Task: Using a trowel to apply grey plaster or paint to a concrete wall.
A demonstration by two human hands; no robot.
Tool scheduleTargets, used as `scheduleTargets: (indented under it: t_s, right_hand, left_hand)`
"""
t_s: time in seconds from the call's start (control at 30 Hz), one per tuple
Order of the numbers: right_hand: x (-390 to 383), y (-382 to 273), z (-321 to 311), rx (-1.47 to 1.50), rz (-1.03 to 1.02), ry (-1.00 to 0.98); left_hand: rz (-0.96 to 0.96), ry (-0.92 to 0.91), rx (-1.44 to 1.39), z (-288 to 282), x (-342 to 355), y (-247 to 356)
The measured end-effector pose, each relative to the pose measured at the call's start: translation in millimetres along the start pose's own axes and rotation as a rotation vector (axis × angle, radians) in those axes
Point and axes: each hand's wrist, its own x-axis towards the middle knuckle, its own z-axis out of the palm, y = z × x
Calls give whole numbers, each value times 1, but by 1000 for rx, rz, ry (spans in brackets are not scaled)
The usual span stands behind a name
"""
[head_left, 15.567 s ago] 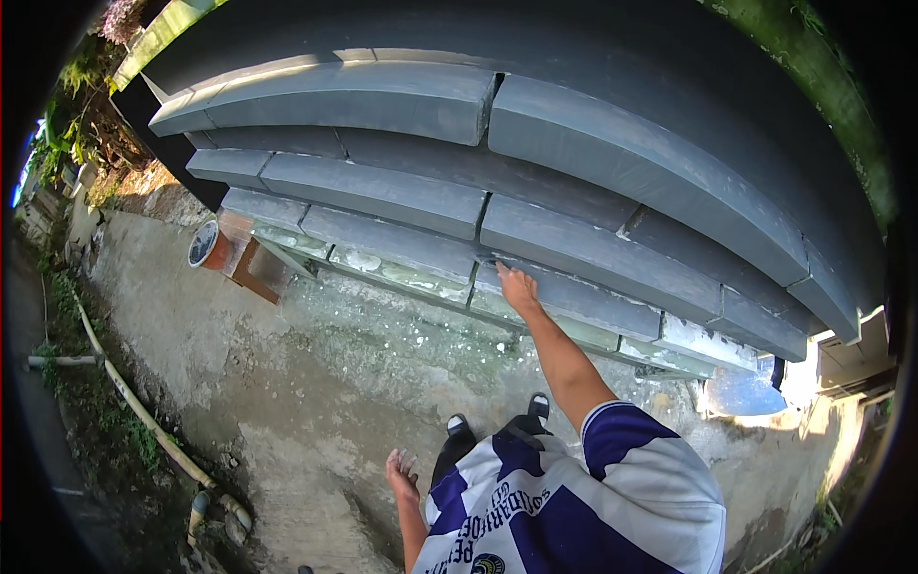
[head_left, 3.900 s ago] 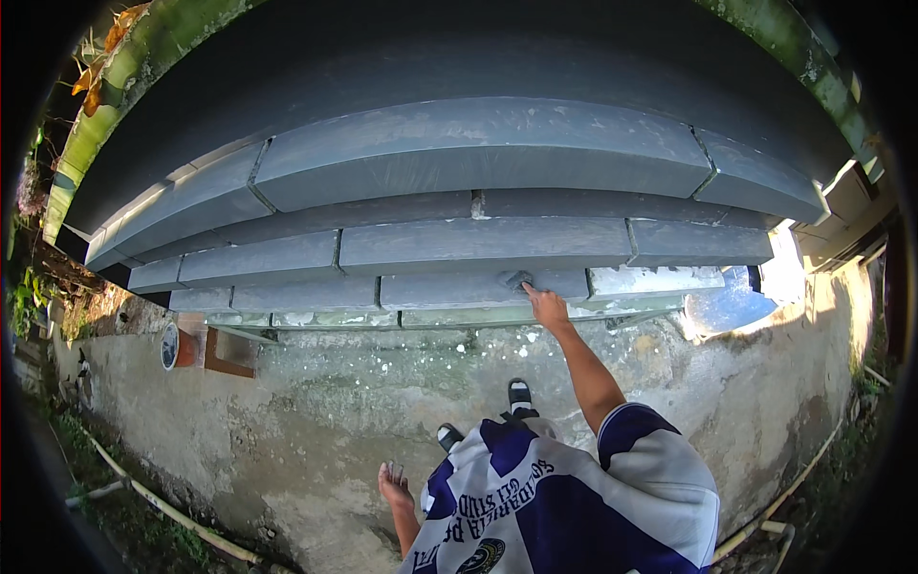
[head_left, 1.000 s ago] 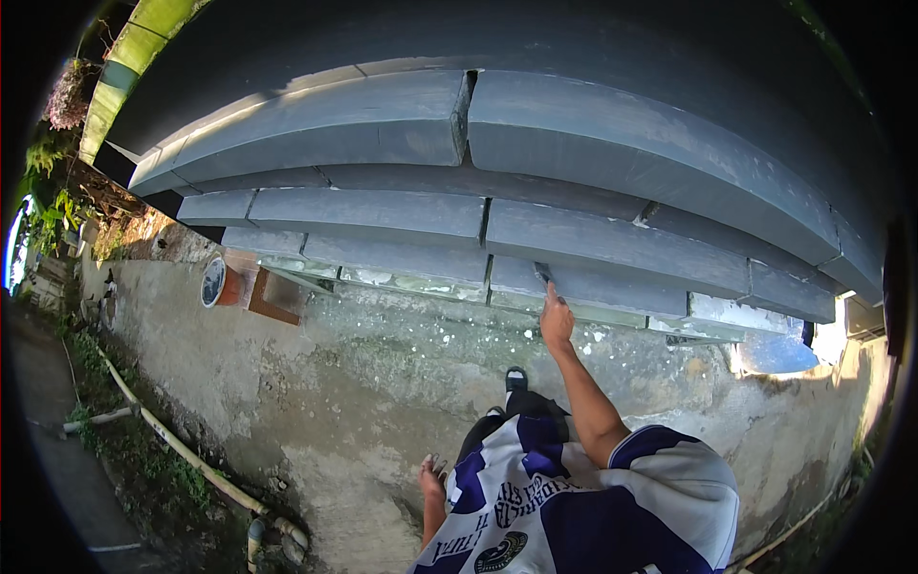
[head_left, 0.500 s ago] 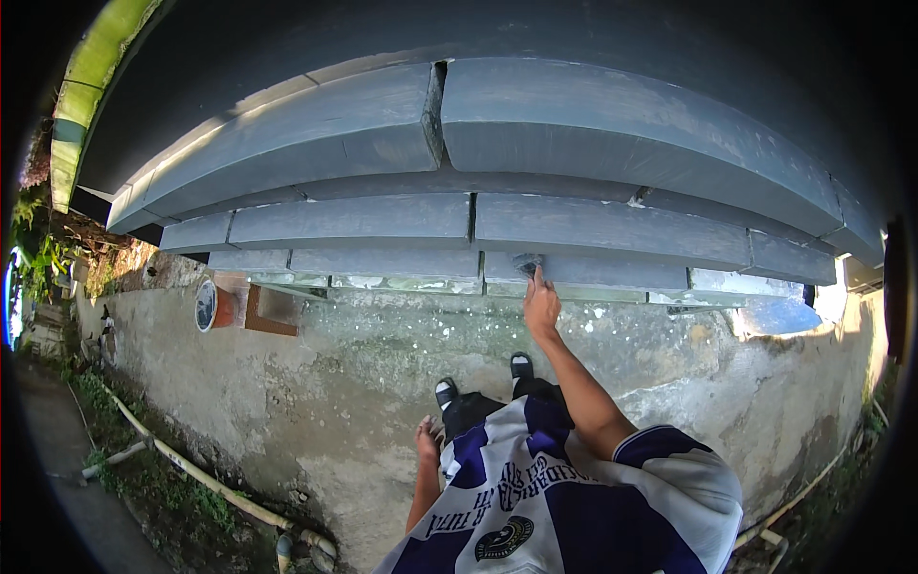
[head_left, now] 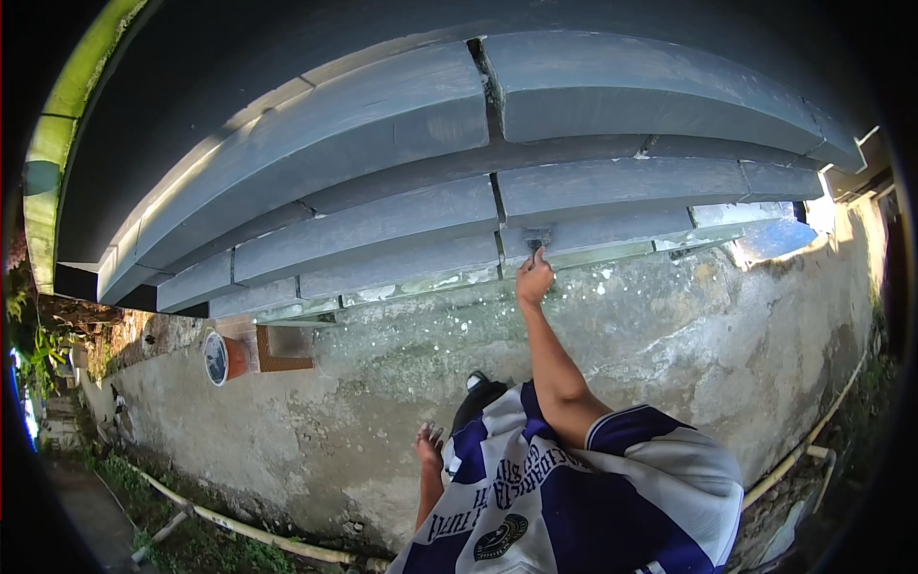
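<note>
My right hand [head_left: 535, 279] is closed around the handle of a paintbrush [head_left: 537, 236], mostly covered by my fingers. Its dark bristles press on the face of the lowest grey board [head_left: 612, 230], just right of a vertical joint. Above that board, more grey-painted boards [head_left: 382, 148] jut out in stepped rows, with dark gaps between their ends. A paler, patchy strip [head_left: 430, 285] runs along the bottom edge. My left hand [head_left: 429, 446] hangs low beside my body, its fingers apart and nothing in it.
An orange bucket [head_left: 235, 356] with grey paint marks stands at the left, beside a brown-edged frame or tile [head_left: 295, 364]. White paint spots dot the concrete ground [head_left: 382, 392]. Pale pipes [head_left: 239, 531] line the plants behind me. Bluish plastic sheeting [head_left: 776, 239] lies at the right.
My view has turned, so the boards now slant up to the right. The brush remains against the lowest board, close to the joint. One of my feet has gone out of sight.
</note>
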Motion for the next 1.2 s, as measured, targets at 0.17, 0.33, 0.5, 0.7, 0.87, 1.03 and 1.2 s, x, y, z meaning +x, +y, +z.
scheduleTargets:
  t_s: [0.17,0.33,0.5,0.7,0.87,1.03,1.2]
  right_hand:
    - [3,-7,12,21,-189,7]
    - [-5,-4,15,47,-26,45]
    - [-9,-7,21,359,80,74]
    - [-14,11,35,506,6,164]
    - [-20,6,33,338,-8,104]
    - [-20,13,35,264,-5,-2]
    - [-18,15,28,394,194,180]
  left_hand:
    - [12,-51,30,-29,29,23]
    - [-10,-69,59,-51,53,43]
    - [16,-107,99,-68,70,55]
    - [37,-101,100,-74,77,63]
    - [50,-122,68,-80,80,66]
    - [60,-123,62,-78,85,63]
    - [118,-128,40,-66,86,57]
